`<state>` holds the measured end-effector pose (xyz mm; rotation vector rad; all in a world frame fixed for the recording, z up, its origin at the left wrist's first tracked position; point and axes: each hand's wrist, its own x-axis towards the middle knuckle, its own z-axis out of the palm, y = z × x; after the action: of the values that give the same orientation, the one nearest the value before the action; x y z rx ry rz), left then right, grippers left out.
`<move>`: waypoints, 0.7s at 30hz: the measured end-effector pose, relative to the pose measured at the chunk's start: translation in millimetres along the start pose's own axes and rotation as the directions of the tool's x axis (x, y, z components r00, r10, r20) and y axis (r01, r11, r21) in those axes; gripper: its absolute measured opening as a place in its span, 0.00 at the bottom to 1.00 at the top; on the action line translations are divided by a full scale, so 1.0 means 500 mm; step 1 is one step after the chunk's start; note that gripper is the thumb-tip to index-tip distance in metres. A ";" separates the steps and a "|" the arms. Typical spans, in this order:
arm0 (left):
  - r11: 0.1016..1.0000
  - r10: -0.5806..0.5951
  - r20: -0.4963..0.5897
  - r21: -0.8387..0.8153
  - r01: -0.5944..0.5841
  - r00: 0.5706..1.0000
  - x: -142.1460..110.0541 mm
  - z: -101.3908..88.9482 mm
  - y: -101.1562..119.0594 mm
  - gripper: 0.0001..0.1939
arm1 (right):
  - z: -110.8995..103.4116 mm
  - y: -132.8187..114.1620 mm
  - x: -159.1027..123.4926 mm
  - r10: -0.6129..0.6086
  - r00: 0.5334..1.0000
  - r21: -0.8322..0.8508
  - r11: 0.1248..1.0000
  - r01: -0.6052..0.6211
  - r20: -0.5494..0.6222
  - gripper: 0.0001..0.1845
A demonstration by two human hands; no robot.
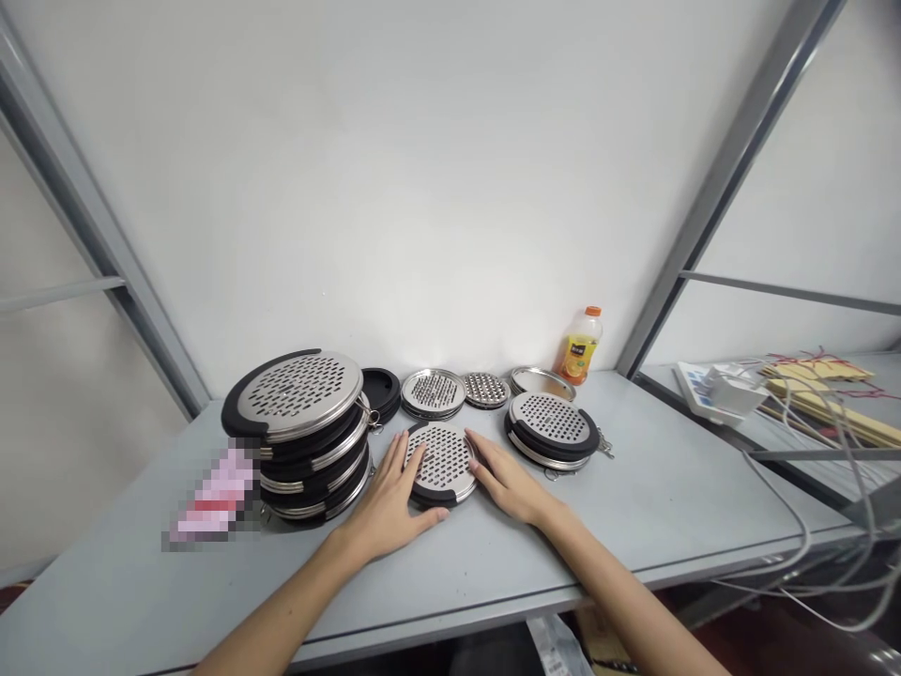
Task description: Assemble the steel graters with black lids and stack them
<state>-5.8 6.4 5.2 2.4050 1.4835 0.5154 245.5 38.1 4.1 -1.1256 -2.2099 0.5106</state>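
**Perforated disc point(442, 464) lying between my left fingers point(400, 453) and right fingers point(487, 445)**

The disc, one in number, lies flat on the grey bench point(465, 559). Its silvery face is pierced by slanting rows of elongated slots. A smooth metal rim curves beside my right fingers; two black arcs edge the disc, one at its far left, one on its near side. My left fingers are spread apart, tips on the face, the thumb reaching toward the near edge. My right fingers touch the rim, thumb and index finger apart.

Counts of surrounding items: left of my left fingers, one tall stack point(302, 394) of round pieces, topped by a black-edged slotted plate; overlap prevents an exact count, but at least three layers show. Left of it, one pink item point(215, 502), pixelated. Beyond my fingers, from left to right: one black round piece point(380, 390), one silver pile point(433, 390) with a slotted top, one smaller plate point(485, 388) with raised holes, and one plain round tray point(545, 383). Right of my right fingers, one black-edged pile point(553, 422). Beyond that, one bottle point(581, 347) with an orange cap. Farthest right, one white block point(718, 396) and several yellow strips point(865, 427), overlapping too closely to count.
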 end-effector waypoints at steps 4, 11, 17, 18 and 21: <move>1.000 -0.017 0.020 0.000 0.017 1.000 -0.001 -0.004 -0.002 0.49 | -0.013 -0.013 -0.006 -0.018 0.998 0.004 1.000 0.018 -0.067 0.29; 0.999 0.022 0.043 -0.029 -0.021 0.999 -0.003 -0.016 -0.006 0.50 | -0.005 -0.011 -0.004 0.220 0.943 0.023 0.975 -0.221 -0.252 0.21; 0.999 0.047 0.033 -0.011 -0.046 0.998 -0.004 -0.013 -0.011 0.48 | 0.012 0.016 0.001 0.099 0.987 0.004 0.995 -0.099 -0.123 0.31; 0.999 0.047 0.033 -0.007 -0.046 0.998 -0.004 -0.013 -0.011 0.47 | 0.012 0.018 0.000 0.069 0.995 0.011 0.998 -0.069 -0.068 0.32; 1.000 0.031 0.038 0.003 -0.031 0.999 -0.002 -0.012 -0.007 0.47 | 0.005 0.013 -0.002 0.018 0.999 0.036 0.999 -0.019 0.028 0.33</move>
<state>-11.6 7.2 8.8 2.4307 1.4347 0.4716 248.1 40.9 -1.8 -1.1276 -2.2069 0.5745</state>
